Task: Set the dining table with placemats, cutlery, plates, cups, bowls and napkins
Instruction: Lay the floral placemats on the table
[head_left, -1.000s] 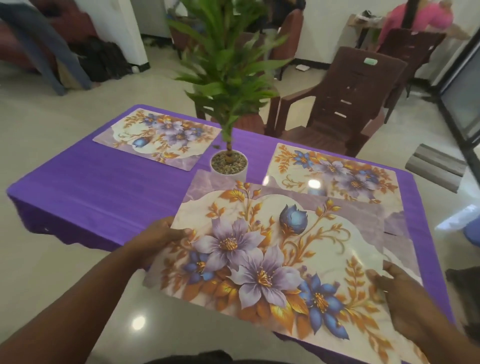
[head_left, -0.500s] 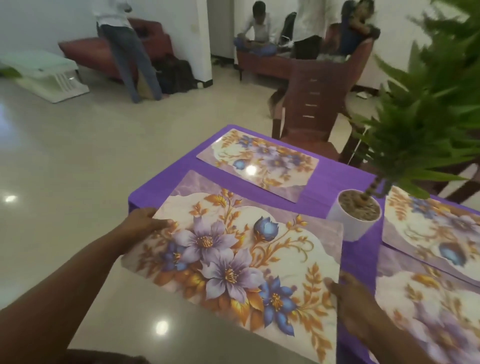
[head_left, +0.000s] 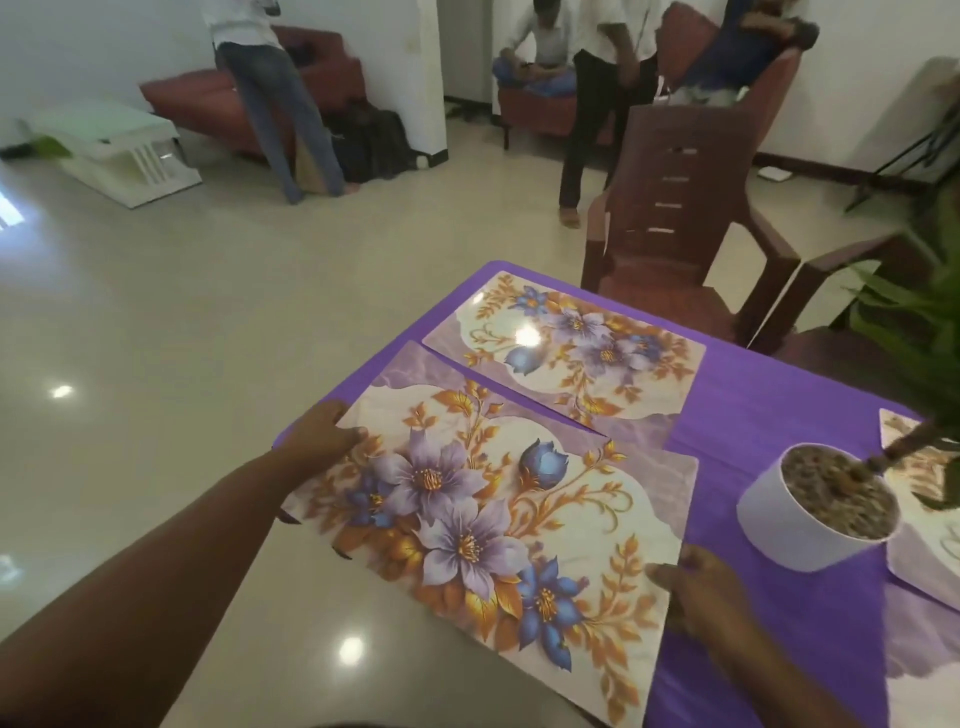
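Partly cut off at the right edge, 2 of the 4 floral placemats barely show, while the left hand (head_left: 322, 441) and right hand (head_left: 701, 597) each grip a short end of the nearest placemat (head_left: 493, 509), overhanging the purple worktop (head_left: 769, 415) beside 1 white plant pot (head_left: 810, 512).

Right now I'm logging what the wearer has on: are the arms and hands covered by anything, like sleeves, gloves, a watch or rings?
Nothing shows. The left hand and its forearm are bare up to the frame edge, with no sleeve, glove, watch or bracelet. The right hand and what shows of its forearm are bare too. The picture is too soft to rule out a thin ring.
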